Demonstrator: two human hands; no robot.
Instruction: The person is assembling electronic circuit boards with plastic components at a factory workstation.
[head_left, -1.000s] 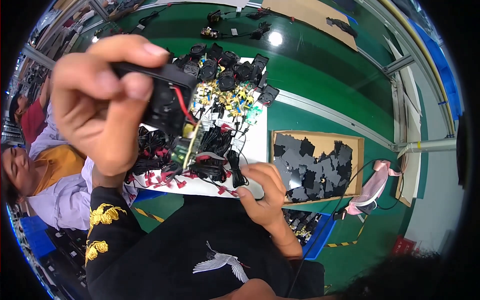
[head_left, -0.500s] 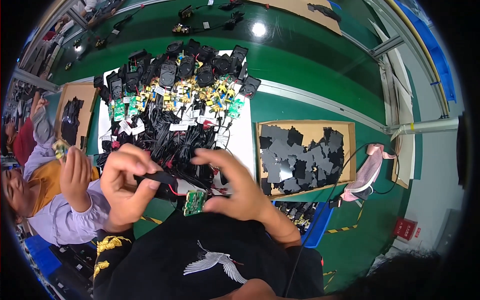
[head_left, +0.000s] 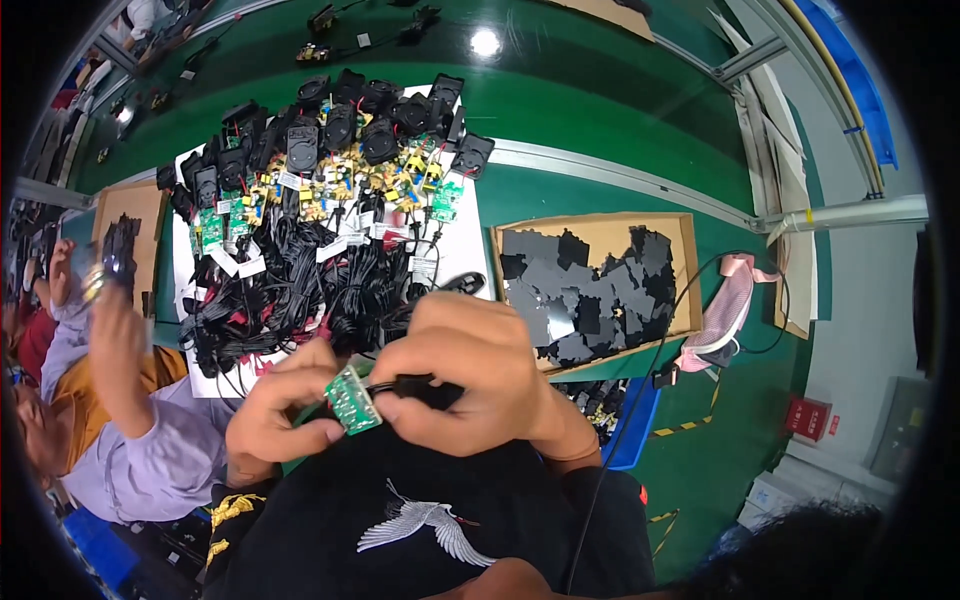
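Close in front of my chest, my left hand [head_left: 285, 412] pinches a small green circuit board [head_left: 352, 402] by its edge, its soldered side showing. My right hand [head_left: 465, 375] is closed beside the board. Its thumb and fingers grip a black piece [head_left: 425, 390] that reaches to the board's edge; whether it is a cable or a thin sheet I cannot tell. Beyond my hands lies a heap of black coiled cables [head_left: 350, 270] with white tags. Yellow-and-green circuit boards [head_left: 340, 185] and black plastic housings [head_left: 303, 148] sit at the heap's far side.
Right of the heap is a cardboard tray [head_left: 690, 285] of dark grey cut sheets [head_left: 590, 290]. A pink mesh pouch [head_left: 722, 305] and a thin black cord hang near it. Below stands a blue bin [head_left: 635, 430]. At the left, another person's blurred hand [head_left: 118, 340] holds a part.
The board has passed into my left hand's pinch. My right hand has closed round the black piece, which my left hand held before. The neighbouring person's hand has moved left.
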